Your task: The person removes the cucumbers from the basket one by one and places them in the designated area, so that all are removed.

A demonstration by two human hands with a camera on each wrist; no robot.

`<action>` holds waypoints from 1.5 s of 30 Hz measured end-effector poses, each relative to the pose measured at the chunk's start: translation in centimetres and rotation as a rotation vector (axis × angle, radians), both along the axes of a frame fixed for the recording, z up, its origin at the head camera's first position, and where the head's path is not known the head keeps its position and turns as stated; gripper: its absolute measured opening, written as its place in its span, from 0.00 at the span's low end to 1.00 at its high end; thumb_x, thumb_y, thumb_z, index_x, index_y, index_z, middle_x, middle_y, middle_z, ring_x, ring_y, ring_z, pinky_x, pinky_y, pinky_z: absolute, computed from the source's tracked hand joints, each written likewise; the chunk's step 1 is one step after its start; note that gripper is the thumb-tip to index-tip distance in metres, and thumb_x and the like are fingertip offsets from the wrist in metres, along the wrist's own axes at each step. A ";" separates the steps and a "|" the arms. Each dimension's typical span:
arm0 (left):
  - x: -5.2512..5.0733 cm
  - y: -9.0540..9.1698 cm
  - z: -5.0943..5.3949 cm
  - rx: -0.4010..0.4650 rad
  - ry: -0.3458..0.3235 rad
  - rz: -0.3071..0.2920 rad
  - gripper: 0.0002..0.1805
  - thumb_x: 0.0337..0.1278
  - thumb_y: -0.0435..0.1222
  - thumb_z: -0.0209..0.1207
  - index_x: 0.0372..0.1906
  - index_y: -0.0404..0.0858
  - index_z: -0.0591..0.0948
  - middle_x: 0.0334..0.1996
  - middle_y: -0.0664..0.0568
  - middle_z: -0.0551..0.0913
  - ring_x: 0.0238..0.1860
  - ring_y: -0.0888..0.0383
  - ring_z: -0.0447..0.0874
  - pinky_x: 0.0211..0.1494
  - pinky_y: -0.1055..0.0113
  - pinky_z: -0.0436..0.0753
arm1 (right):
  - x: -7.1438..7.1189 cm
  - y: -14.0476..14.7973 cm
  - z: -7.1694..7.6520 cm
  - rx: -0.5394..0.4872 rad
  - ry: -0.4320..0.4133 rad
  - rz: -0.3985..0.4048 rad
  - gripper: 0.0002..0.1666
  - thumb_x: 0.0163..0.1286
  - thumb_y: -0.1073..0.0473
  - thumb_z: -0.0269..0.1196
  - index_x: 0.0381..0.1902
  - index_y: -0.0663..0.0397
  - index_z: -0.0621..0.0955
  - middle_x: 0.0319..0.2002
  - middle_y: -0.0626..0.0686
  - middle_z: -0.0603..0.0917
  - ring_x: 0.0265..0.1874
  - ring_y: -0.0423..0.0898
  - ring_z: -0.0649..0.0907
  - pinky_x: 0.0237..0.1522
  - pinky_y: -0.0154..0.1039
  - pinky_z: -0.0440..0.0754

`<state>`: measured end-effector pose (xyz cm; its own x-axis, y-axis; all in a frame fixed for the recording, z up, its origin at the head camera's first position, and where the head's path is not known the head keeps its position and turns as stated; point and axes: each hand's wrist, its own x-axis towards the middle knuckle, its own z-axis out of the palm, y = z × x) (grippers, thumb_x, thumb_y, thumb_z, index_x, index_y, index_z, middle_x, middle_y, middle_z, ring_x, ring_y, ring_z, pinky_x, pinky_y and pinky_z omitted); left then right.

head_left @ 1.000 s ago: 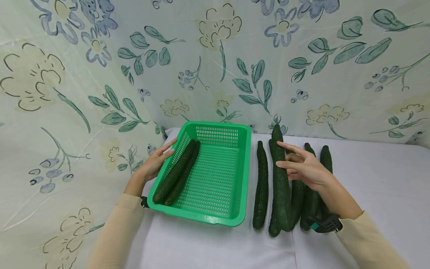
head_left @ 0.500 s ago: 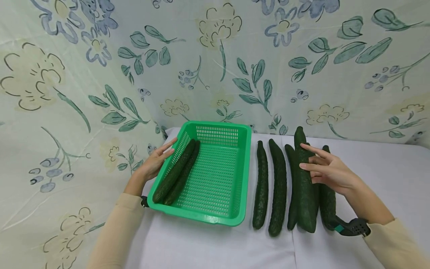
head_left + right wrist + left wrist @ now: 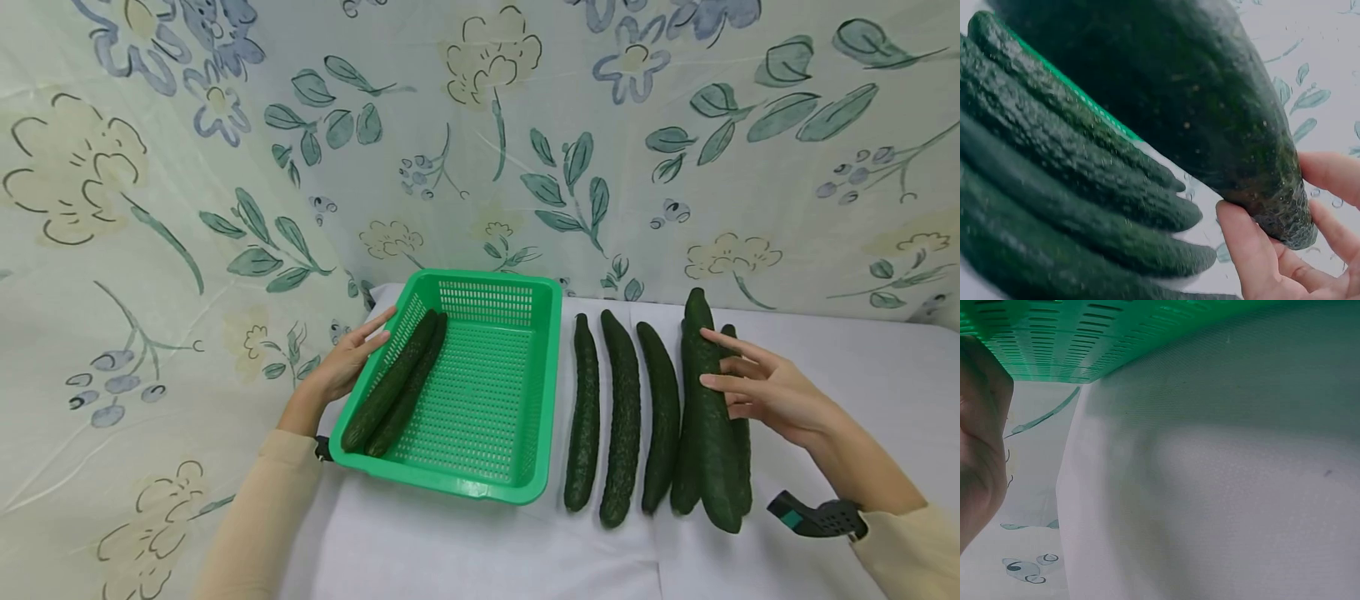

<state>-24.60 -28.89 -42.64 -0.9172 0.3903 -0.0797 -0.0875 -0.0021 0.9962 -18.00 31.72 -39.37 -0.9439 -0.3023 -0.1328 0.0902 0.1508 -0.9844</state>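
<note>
My right hand pinches a thick dark green cucumber near its far end, between thumb and fingers. In the right wrist view this cucumber slants across the top, its tapered tip between my fingertips. It hangs over two other cucumbers and partly hides them: one on its left, one on its right. On the left side, my left hand touches the rim of a green plastic basket with fingers extended. Two cucumbers lie side by side in the basket, along its left wall.
Three separate cucumbers, the left one, the middle one and the right one, lie lengthwise right of the basket. A white cloth covers the table. Flower-patterned fabric hangs behind and to the left.
My right hand has carried the held cucumber rightward, from above the second cucumber of the row to the row's right end. The left hand and the basket have stayed put.
</note>
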 end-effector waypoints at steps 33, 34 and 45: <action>-0.2 0.1 0.1 0.039 -0.015 -0.018 0.30 0.81 0.41 0.43 0.81 0.54 0.52 0.75 0.37 0.59 0.54 0.57 0.83 0.48 0.62 0.85 | -0.8 8.3 -2.9 0.367 -0.033 -0.077 0.45 0.78 0.55 0.58 0.80 0.22 0.48 0.49 0.51 0.72 0.37 0.43 0.81 0.37 0.41 0.83; -0.2 0.1 0.1 0.038 -0.015 -0.020 0.30 0.81 0.41 0.43 0.81 0.54 0.52 0.75 0.37 0.59 0.54 0.57 0.83 0.48 0.62 0.85 | -0.9 8.5 -3.1 0.368 -0.038 -0.082 0.45 0.77 0.55 0.59 0.80 0.22 0.47 0.48 0.50 0.73 0.37 0.43 0.81 0.37 0.41 0.83; -0.1 0.0 0.0 0.025 -0.007 -0.013 0.30 0.81 0.42 0.44 0.80 0.56 0.54 0.75 0.40 0.60 0.56 0.56 0.81 0.51 0.61 0.85 | -1.1 10.3 -5.0 0.382 -0.061 -0.082 0.47 0.77 0.52 0.59 0.79 0.22 0.43 0.67 0.85 0.46 0.44 0.46 0.80 0.38 0.40 0.84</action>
